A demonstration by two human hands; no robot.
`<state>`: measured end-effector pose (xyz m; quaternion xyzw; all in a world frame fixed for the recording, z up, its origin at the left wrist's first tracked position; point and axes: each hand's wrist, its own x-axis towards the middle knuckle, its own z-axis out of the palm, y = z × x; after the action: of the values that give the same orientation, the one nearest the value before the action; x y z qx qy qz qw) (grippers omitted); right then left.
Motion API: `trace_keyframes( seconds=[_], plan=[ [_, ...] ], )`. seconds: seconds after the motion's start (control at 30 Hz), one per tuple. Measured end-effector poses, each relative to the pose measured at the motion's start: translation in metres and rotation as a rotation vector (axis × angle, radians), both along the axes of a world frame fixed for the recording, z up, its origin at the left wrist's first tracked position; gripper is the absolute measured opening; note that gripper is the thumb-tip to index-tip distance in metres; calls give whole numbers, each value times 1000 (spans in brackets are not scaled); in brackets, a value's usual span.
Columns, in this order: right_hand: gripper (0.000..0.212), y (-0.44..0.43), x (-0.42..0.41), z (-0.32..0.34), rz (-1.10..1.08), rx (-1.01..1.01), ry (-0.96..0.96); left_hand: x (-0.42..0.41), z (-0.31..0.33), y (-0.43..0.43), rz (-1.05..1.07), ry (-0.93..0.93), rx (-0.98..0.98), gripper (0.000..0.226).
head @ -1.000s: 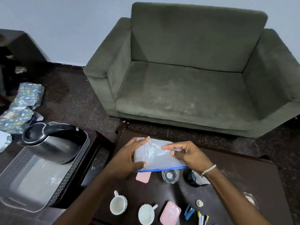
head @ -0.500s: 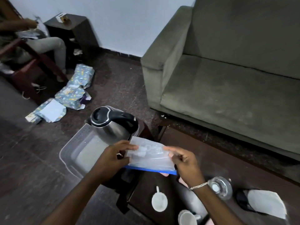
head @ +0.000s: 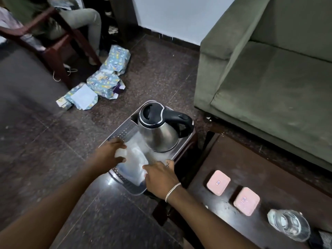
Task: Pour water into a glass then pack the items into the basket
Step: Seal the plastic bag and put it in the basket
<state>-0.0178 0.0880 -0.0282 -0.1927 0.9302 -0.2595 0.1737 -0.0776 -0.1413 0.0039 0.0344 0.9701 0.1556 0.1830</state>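
The glass [head: 287,225] on the table [head: 269,169] holds water, so pouring looks done, and the kettle [head: 159,130] stands inside the basket [head: 124,131]. The left hand [head: 109,155] and right hand [head: 159,175] pinch a clear bag [head: 134,162] by its edges, low in the basket just beside the kettle. Two pink boxes [head: 218,182] near the glass are not yet packed.

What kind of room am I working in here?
Most likely a home living room: a green sofa, a dark low table beside it, and a wooden chair across the stone floor.
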Motion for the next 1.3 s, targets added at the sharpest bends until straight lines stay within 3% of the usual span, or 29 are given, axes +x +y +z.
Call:
trace_keyframes(
  seconds=[0.17,0.33,0.43,0.53,0.77,1.13,1.3],
  plan=[
    [12,-23,-22,-18,121,148,-45,-9,-39,-16,-118,-111,-136,60],
    [24,-41,-39,-28,73,282,90,-14,-52,-14,-193,11,-348,61],
    [36,-54,-44,-32,182,191,120,-20,-53,-10,-326,-100,-228,65],
    [40,-66,-47,-34,278,92,-16,-25,-52,-11,-358,-161,-156,73],
    [21,-64,-44,-40,314,173,-76,-33,-57,-17,-343,-197,-183,92],
    [43,-59,-45,-30,286,298,-165,-26,-61,-20,-308,-143,-197,103],
    [28,-64,-35,-30,273,310,-98,-19,-62,-16,-285,-122,-248,107]
  ],
)
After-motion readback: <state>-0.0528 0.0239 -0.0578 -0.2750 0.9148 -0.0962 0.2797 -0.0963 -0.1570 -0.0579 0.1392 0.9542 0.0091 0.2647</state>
